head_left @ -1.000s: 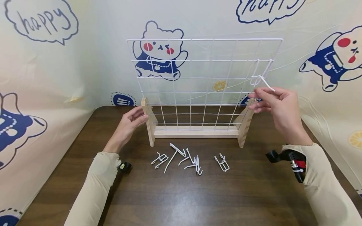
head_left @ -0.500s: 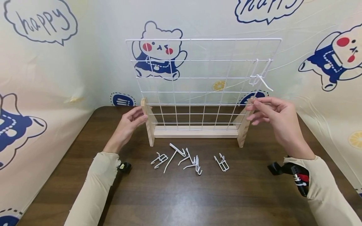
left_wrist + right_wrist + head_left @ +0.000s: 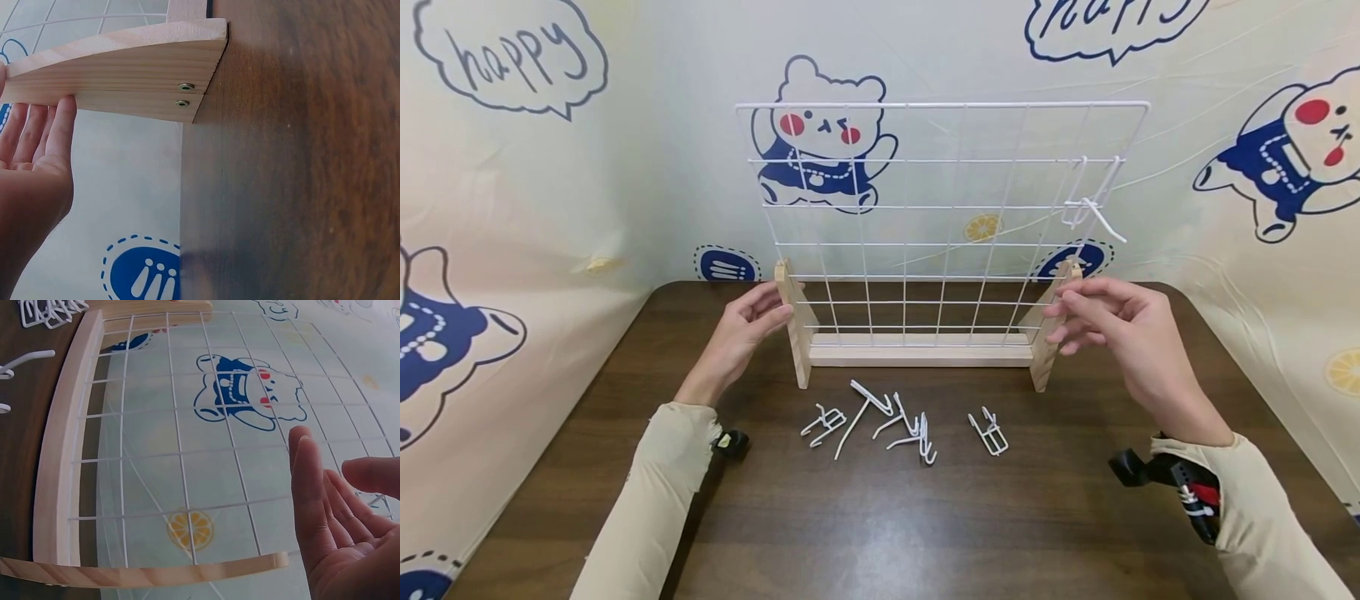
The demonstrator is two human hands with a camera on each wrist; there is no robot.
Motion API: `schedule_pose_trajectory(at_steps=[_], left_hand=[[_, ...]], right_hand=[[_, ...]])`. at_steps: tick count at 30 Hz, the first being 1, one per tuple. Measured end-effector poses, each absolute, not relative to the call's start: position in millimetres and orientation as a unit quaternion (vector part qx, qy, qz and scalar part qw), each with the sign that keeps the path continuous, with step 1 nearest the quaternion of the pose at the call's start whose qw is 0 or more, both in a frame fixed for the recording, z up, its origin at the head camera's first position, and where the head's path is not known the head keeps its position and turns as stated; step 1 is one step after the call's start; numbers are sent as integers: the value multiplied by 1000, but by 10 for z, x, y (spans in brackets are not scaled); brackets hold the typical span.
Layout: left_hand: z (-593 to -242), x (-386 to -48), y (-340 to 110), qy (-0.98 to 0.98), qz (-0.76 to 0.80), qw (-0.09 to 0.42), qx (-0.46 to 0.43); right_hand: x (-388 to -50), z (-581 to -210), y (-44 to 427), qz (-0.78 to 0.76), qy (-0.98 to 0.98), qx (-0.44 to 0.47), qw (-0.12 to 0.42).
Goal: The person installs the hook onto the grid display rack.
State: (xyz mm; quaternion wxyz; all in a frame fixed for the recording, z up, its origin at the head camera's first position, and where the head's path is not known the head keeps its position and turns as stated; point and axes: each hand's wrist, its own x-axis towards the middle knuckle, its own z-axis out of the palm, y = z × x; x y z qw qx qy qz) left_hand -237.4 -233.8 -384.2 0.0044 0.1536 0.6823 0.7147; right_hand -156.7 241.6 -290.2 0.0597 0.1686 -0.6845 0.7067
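Observation:
A white wire grid panel (image 3: 943, 105) stands upright in a wooden stand (image 3: 921, 357) on the table. At the stand's left side piece (image 3: 119, 75), my left hand (image 3: 741, 337) grips the upper part, fingers against its edge. My right hand (image 3: 1138, 342) hovers beside the right side piece (image 3: 1043, 354); its fingers are loosely bent and hold nothing in the right wrist view. One white wire hook (image 3: 1105, 221) hangs on the grid's upper right, its prong pointing forward. Several loose hooks lie before the stand, among them a left one (image 3: 826, 425) and a right one (image 3: 988, 432).
The dark wooden table (image 3: 880, 517) extends in front of the stand. Behind and at both sides hangs a pale printed cloth (image 3: 655, 167) with bear drawings. Wrist cameras are strapped on both sleeves.
My right hand has let go of the hook hanging on the grid and moved down beside the right side piece. The left hand stays at the stand's left side.

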Motion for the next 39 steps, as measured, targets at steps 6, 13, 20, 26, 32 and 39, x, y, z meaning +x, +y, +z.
schedule_pose_trajectory(at_steps=[6, 13, 20, 26, 32, 39], left_hand=[[-3837, -2372, -2337, 684, 713, 5, 153], [-3839, -2373, -2334, 690, 708, 6, 150], [-3835, -2374, -2334, 694, 706, 6, 143], [-3831, -2361, -2335, 695, 706, 5, 139], [-3834, -2357, -2336, 694, 705, 5, 144], [-3833, -2354, -2332, 689, 708, 6, 151]], right_hand=[[-1539, -2943, 2412, 692, -700, 170, 50], [-1507, -3056, 2387, 679, -715, 162, 30], [-1498, -3206, 2333, 646, -745, 169, 0], [-1492, -3270, 2278, 622, -764, 169, -21], [-1473, -3352, 2257, 604, -777, 172, -46], [-1457, -3471, 2250, 583, -785, 176, -113]])
